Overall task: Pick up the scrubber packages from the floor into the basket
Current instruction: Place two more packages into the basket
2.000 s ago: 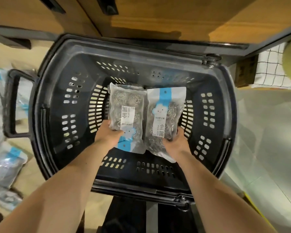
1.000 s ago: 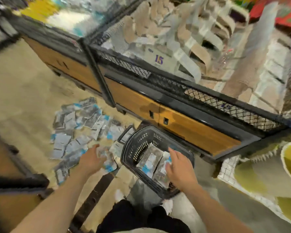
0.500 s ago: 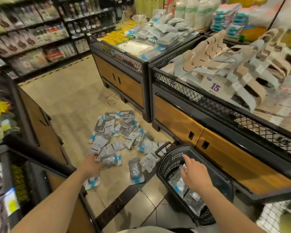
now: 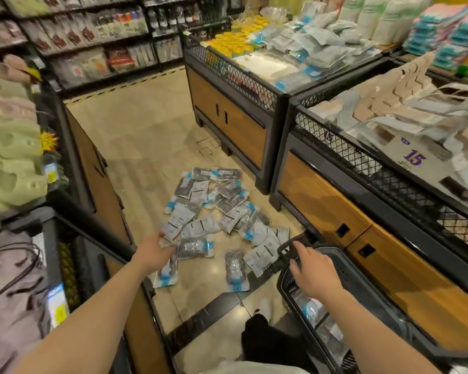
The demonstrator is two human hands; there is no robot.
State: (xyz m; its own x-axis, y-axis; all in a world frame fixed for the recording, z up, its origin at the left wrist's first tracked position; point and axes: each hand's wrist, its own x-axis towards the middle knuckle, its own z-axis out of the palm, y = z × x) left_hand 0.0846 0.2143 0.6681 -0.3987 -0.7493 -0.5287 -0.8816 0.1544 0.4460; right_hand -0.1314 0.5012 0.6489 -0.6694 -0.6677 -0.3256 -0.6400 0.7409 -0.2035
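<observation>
Several scrubber packages, clear bags with blue ends and steel scrubbers inside, lie scattered on the tiled floor in the middle of the aisle. My left hand reaches down to the near left edge of the pile with fingers spread, holding nothing, just above one package. My right hand hovers open over the near left rim of the black plastic basket at the lower right. Two scrubber packages lie inside the basket.
Display bins with wooden fronts and black mesh line the right side, stocked with goods and a "15" price sign. A dark display unit stands at the left. Shelves close the aisle's far end. My dark trouser leg is below.
Both hands let go of the two packages in the basket. My head lifted from the basket to the aisle. The left hand moved out to the floor pile; the right rose to the basket rim.
</observation>
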